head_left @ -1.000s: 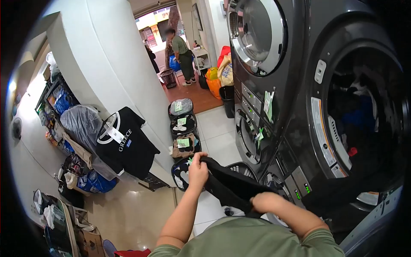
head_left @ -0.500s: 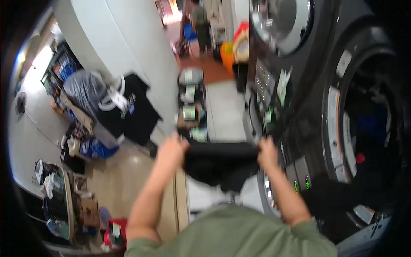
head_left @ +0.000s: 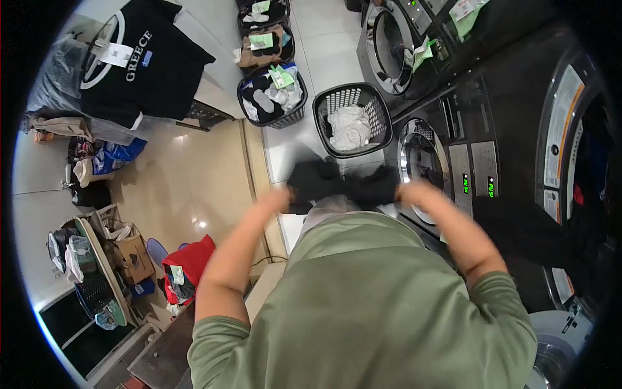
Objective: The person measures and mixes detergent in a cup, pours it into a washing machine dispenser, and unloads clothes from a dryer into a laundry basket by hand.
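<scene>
A black cloth, blurred by motion, is stretched between my two hands in front of my body. My left hand is closed on its left end, and my right hand is closed on its right end. Just beyond the cloth stands a black basket holding white laundry. At the right, dark laundry hangs out of the open door of a large machine.
Several tagged laundry baskets line the wall ahead. A black GREECE shirt hangs at upper left. Below it are a blue bag, a cardboard box and a red bag. Front-loading machines stand at right.
The view has tilted down, bringing the basket of white laundry into full sight. My hands have spread the black cloth and lowered it toward my body. The person in the doorway is out of view.
</scene>
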The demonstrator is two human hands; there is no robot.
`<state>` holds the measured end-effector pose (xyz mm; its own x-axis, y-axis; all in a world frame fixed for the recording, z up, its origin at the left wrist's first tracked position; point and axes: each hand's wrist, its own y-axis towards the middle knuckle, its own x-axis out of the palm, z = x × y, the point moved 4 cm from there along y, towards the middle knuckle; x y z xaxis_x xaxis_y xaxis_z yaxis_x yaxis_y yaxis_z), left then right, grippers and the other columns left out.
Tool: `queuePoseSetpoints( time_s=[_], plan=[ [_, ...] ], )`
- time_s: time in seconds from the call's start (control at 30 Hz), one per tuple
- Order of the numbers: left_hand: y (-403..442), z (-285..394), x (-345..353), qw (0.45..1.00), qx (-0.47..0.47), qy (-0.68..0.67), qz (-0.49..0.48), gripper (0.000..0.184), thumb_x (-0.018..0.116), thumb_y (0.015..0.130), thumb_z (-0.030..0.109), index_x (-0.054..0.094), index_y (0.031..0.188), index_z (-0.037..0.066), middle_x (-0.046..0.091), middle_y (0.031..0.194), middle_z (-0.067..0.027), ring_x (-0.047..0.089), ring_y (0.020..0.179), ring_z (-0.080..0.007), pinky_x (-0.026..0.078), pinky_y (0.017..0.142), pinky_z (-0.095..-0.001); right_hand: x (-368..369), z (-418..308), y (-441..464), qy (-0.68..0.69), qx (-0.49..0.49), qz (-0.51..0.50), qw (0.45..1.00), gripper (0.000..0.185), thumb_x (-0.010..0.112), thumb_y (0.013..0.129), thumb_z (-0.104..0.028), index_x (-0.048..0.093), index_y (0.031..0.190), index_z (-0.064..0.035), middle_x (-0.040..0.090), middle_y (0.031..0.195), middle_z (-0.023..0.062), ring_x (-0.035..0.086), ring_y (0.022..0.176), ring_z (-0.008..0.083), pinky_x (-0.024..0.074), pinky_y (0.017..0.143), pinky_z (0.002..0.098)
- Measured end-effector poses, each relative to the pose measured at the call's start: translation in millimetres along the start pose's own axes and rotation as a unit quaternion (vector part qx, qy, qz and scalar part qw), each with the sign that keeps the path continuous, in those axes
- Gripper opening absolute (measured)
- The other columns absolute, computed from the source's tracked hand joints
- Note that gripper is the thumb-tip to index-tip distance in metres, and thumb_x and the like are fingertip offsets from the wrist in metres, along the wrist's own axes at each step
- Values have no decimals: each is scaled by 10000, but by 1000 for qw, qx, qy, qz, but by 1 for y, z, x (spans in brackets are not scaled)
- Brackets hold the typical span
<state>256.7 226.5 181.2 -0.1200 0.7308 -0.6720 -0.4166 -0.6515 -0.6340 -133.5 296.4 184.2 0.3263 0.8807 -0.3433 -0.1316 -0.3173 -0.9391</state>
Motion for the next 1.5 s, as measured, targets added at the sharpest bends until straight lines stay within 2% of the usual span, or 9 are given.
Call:
queuePoseSetpoints(
  time_s=[0.07, 0.3, 0.5, 0.6, 0.73, 0.93, 1.03, 1.33, 1.5],
  plan=[
    [-27, -23, 149, 959, -46, -58, -273, 516, 438, 975, 458, 588, 1317, 102, 576, 1333, -187, 532, 1261, -321, 413, 1049, -447, 68, -4, -28, -60, -138, -79, 985, 413, 636, 820, -268, 665, 1170, -51, 652, 1192, 206, 651, 1063, 335, 504, 899, 437],
    [-72, -48, 144, 939, 100, -329, -28, 568, 622, 890, 364, 525, 1344, 37, 654, 1116, -260, 636, 1042, -391, 486, 952, -392, 113, 27, 1, 92, -363, -68, 925, 595, 721, 766, -330, 592, 1299, -100, 658, 1100, 202, 570, 1064, 320, 436, 945, 402],
    [35, -71, 87, 959, -87, -269, 29, 461, 579, 917, 376, 643, 1093, -44, 677, 977, -265, 665, 949, -381, 512, 844, -430, 36, -22, 14, 218, -149, 48, 963, 341, 704, 855, -308, 692, 1045, -24, 707, 847, 123, 656, 762, 192, 512, 722, 343],
    [38, 8, 9, 835, -159, -524, 59, 416, 558, 929, 351, 641, 1015, -48, 657, 928, -291, 645, 920, -429, 506, 817, -471, 4, -45, 20, 639, -116, 67, 757, 288, 676, 903, -270, 666, 1107, -65, 697, 934, 59, 649, 809, 166, 516, 689, 352],
    [59, 90, 38, 921, 309, -18, 236, 357, 612, 862, 227, 614, 1110, -29, 594, 1145, -282, 521, 1128, -476, 452, 963, -502, -12, -127, -19, 708, -210, -77, 669, 514, 717, 886, -363, 549, 1255, -48, 649, 1099, 69, 635, 987, 226, 535, 810, 397],
    [44, 125, 8, 870, 340, -298, 194, 595, 667, 827, 141, 486, 1387, 50, 233, 1544, -225, 295, 1407, -416, 326, 1127, -439, -94, -134, 4, 590, -210, 276, 729, 392, 722, 741, -7, 579, 1103, 42, 683, 1032, 142, 663, 924, 223, 540, 796, 336],
    [48, 85, 37, 871, 224, -411, 146, 444, 640, 847, 128, 590, 1282, 59, 380, 1449, -185, 450, 1299, -366, 419, 1046, -421, -119, -113, 57, 710, -307, 208, 598, 358, 672, 788, 54, 594, 1133, 1, 688, 1045, 110, 670, 897, 208, 545, 814, 338],
    [61, -49, 245, 956, -78, -266, 100, 587, 659, 842, 346, 523, 1330, 49, 370, 1419, -299, 430, 1247, -506, 404, 1032, -520, -100, 56, 311, 293, 19, 553, 780, 447, 736, 752, -186, 620, 1148, -13, 671, 995, 154, 654, 942, 274, 511, 801, 392],
    [94, -40, 266, 924, -219, -265, 167, 669, 707, 809, 390, 494, 1399, 156, 318, 1488, -291, 400, 1291, -486, 358, 1082, -502, 32, -34, 419, 316, -315, 357, 821, 139, 627, 851, -62, 645, 988, -49, 680, 896, 119, 668, 788, 247, 527, 720, 351]
  ],
)
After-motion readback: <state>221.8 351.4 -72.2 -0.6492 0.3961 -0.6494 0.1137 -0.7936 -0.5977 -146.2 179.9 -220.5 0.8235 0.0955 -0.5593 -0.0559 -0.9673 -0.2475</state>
